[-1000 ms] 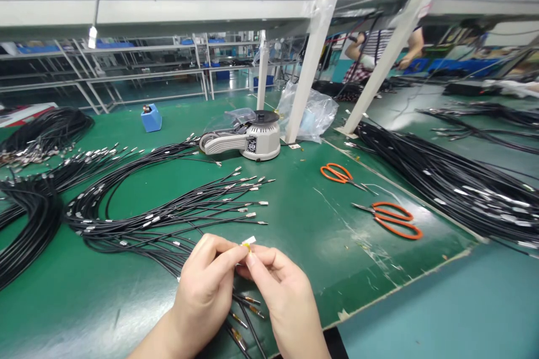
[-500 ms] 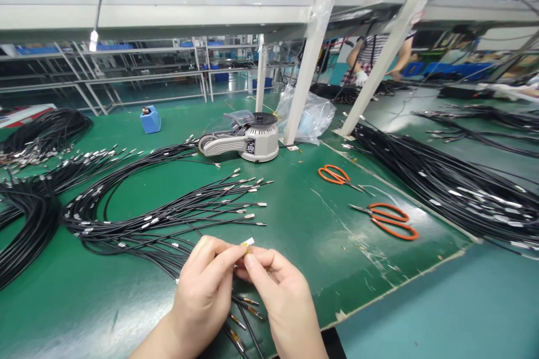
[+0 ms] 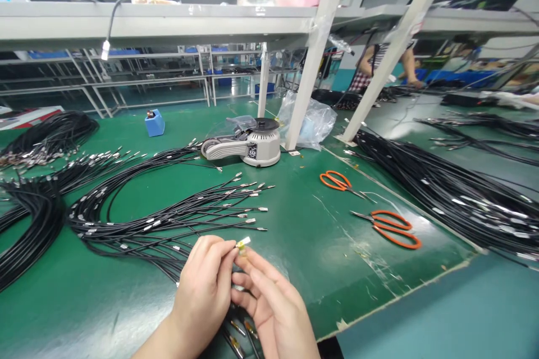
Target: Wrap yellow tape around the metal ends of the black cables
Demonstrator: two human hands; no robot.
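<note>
The step in hand looks like wrapping yellow film [image 3: 241, 247] round a pale-tipped cable end [image 3: 245, 241], at near centre above the smooth green bench [image 3: 295, 219]; the left hand [image 3: 206, 286] pinches the cable end narrowly; the right hand [image 3: 275, 305] is half-curled beside the film, and whether it grips I cannot tell; the next move likely calls for pressing the thin, translucent film flat; black cables [image 3: 112, 228] curve sleekly at left; 2 scissors [image 3: 374, 217] with looped orange handles lie at right.
</note>
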